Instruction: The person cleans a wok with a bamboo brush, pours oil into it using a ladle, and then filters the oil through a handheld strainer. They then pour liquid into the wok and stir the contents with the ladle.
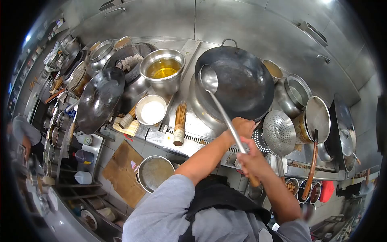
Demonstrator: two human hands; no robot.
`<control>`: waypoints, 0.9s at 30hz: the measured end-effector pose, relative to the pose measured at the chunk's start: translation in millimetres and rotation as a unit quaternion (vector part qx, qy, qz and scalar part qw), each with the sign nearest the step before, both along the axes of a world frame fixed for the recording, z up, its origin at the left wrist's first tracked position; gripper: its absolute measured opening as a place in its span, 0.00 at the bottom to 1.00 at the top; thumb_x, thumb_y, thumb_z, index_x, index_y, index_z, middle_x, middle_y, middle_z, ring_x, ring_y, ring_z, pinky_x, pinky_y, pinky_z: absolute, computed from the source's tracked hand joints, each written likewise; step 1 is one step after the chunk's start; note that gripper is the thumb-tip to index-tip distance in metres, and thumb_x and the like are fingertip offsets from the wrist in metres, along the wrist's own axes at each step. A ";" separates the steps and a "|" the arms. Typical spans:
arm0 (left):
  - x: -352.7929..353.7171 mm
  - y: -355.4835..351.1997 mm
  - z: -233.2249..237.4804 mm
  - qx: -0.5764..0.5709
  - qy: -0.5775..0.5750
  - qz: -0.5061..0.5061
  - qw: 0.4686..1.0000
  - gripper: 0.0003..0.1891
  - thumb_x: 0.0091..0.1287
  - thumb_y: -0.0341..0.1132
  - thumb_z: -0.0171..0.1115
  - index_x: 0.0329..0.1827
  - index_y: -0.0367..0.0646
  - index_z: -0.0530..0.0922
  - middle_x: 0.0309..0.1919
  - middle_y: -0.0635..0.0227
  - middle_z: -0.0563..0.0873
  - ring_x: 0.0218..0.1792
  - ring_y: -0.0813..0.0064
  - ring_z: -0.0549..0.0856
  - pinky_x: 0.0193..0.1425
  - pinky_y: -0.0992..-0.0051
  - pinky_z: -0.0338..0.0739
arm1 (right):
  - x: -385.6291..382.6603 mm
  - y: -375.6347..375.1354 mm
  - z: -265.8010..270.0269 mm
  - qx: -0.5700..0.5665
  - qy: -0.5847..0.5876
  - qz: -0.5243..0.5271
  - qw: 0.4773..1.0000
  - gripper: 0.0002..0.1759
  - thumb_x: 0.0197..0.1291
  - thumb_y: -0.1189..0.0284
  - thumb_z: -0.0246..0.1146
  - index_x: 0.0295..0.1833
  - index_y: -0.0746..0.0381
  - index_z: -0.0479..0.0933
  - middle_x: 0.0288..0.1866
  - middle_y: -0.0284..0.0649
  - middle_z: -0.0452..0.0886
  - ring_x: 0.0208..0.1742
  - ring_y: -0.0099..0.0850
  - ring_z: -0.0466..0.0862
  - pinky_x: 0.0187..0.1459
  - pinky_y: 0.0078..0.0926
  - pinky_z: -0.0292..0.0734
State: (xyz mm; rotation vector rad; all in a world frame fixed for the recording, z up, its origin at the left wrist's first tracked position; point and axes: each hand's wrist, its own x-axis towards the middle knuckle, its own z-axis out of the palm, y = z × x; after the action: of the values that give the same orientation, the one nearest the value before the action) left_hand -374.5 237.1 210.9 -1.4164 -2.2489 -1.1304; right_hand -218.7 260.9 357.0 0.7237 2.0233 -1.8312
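Observation:
A large black wok (246, 80) sits on the steel stove at the centre. My left hand (243, 128) is closed at the wok's near rim, by its handle; a bit of pale cloth or metal shows beside the fingers. A long steel ladle (209, 79) lies across the wok's left side, its bowl inside the rim. My right hand (254, 158) is wrapped round the ladle's shaft near its wooden end. Just right of my hands rests a perforated skimmer (279, 133). Left of the wok are a bamboo brush (179, 125) and a bowl of white contents (151, 110).
A steel pot of yellow oil (162, 70) stands left of the wok, with a tilted second wok (100, 100) beyond it. At right are a strainer (317, 118) and pots. A round pot (155, 173) is low, near cardboard (125, 173). Another person's arm (26, 145) shows far left.

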 end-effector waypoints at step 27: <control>22.7 43.1 -6.2 -0.107 0.034 0.165 0.980 0.08 0.63 0.35 0.57 0.29 0.42 0.80 0.29 0.60 0.87 0.35 0.60 0.86 0.45 0.61 0.75 | -56.7 -34.1 -21.5 -0.143 0.172 -0.163 0.961 0.30 0.65 0.73 0.56 0.70 0.55 0.53 0.27 0.36 0.72 0.15 0.24 0.71 0.13 0.23 0.68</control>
State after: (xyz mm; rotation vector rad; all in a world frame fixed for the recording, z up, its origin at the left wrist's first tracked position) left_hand -351.8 280.2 204.7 -1.0736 -2.4950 -0.7419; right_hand -275.3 226.8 335.5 0.7263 1.8506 -2.5299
